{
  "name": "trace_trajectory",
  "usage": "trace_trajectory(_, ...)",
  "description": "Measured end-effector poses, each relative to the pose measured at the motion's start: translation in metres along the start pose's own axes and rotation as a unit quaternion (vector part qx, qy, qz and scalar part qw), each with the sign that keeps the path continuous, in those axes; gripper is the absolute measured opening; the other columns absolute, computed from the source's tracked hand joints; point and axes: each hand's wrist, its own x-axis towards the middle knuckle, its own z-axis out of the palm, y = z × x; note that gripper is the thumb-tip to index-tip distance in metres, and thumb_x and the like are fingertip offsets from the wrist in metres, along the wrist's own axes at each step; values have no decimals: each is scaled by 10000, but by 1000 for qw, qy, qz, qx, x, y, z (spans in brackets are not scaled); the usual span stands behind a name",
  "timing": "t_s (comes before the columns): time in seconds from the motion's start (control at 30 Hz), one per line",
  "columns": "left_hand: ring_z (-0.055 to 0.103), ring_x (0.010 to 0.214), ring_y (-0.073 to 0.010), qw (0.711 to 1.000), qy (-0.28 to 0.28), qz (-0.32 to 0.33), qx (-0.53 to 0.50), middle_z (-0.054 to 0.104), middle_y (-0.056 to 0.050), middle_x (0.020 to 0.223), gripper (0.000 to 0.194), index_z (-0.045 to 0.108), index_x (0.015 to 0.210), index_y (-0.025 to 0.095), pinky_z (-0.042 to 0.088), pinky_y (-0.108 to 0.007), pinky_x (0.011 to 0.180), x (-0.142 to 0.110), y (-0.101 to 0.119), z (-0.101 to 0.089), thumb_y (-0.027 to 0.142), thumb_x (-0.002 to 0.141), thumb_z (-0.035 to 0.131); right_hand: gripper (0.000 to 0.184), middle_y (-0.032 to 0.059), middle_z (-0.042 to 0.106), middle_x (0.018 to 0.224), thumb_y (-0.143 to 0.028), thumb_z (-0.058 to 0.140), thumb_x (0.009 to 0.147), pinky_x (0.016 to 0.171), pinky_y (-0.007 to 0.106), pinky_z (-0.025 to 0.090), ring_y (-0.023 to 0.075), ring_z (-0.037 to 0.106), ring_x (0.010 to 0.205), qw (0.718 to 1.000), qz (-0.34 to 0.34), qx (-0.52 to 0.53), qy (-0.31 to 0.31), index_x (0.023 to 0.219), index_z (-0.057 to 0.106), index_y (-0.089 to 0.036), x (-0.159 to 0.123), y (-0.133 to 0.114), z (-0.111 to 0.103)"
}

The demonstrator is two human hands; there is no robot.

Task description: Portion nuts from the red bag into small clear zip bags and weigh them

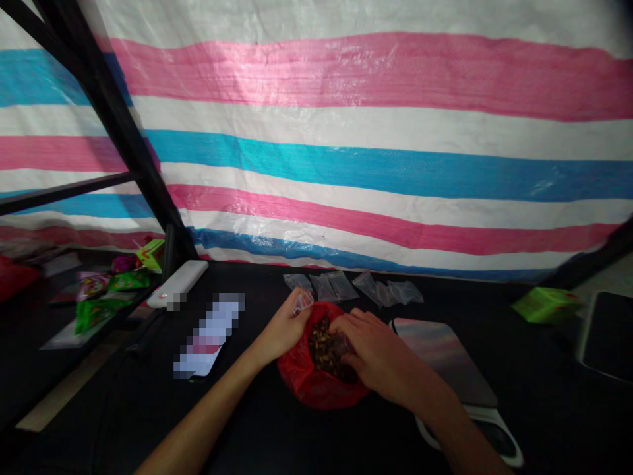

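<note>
A red plastic bag (306, 386) lies open on the black table (247, 422), filled with small brown pieces (324, 349). My left hand (284, 330) is at the bag's left rim, fingers pinched on a small clear plastic pouch (302, 301). My right hand (370, 353) reaches into the bag from the right, fingers curled down among the brown pieces; what they hold is hidden. Behind the bag several small clear pouches (353, 287) lie in a row.
A flat scale (445, 359) with a shiny plate sits right of the bag. A white device (178, 282) and a blurred-out flat item (210, 333) lie to the left. Green packets (106, 293) sit on a left shelf, a green box (546, 305) at right. A striped tarp (346, 145) hangs behind.
</note>
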Motion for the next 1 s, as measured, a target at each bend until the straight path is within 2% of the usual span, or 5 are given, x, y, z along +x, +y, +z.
trace_trajectory(0.2, 548, 749, -153, 995, 48, -60, -62, 570, 26, 812, 104, 541, 915, 203, 436, -269, 726, 2, -3, 7, 302, 896, 567, 411, 73, 671, 1200, 4, 579, 793, 965, 361, 426, 251, 591, 1140, 999, 30, -29, -7, 1141, 633, -208, 6, 2, 9)
trace_trajectory(0.43, 556, 726, -153, 999, 19, -15, 39, 607, 11, 804, 127, 571, 882, 199, 454, -262, 700, 0, -7, 6, 322, 905, 595, 485, 143, 643, 1260, -3, 614, 721, 940, 418, 426, 319, 589, 1168, 981, 105, -154, -42, 1181, 667, -148, 3, 6, 0)
trace_trajectory(0.6, 644, 852, -197, 998, 4, -56, 17, 700, -34, 930, 232, 631, 1051, 182, 513, -305, 785, -7, 3, 5, 364, 913, 593, 392, 106, 677, 1195, -47, 652, 724, 956, 406, 408, 285, 625, 1118, 991, 70, -108, -31, 1093, 678, -179, -1, 5, -4)
trace_trajectory(0.87, 679, 833, -201, 983, -4, -150, -102, 735, -28, 872, 230, 677, 978, 169, 533, -322, 783, -10, 18, 13, 370, 877, 629, 283, 116, 692, 1148, -124, 642, 818, 924, 373, 419, 282, 640, 1094, 997, 71, -22, -10, 1094, 655, -186, 5, -2, 6)
trace_trajectory(1.0, 691, 878, -214, 983, 3, -151, -107, 749, -36, 903, 241, 698, 985, 167, 540, -340, 827, -9, 16, 13, 370, 862, 655, 300, 89, 636, 1144, -78, 617, 794, 861, 323, 420, 236, 632, 1038, 997, 67, 14, 25, 1070, 610, -195, 8, 0, 13)
